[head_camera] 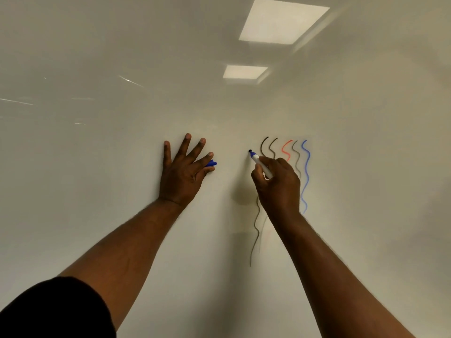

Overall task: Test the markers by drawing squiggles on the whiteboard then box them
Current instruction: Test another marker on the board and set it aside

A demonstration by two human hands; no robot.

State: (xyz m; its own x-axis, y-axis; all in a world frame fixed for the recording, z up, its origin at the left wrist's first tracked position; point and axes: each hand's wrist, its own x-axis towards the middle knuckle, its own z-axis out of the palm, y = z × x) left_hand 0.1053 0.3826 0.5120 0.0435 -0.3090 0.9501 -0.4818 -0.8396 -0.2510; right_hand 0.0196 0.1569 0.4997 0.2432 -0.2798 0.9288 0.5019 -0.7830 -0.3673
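Marker point(260, 164): a slim white barrel with a blue collar and a dark tip, gripped by the curled fingers and thumb of the right hand point(278, 184). The tip points up-left at the whiteboard point(97, 167), just left of the wavy lines. The left hand point(183, 172) lies flat on the board with its fingers straight and splayed, and a blue cap point(211, 163) is pinched between forefinger and thumb. The right hand hides the middles of two black squiggles point(264, 143) and most of a red squiggle point(286, 148). A grey line and a blue squiggle point(306, 176) run down beside the hand. The glossy board mirrors two rectangular ceiling lights point(283, 21). A black sleeve point(53, 311) fills the lower-left corner.
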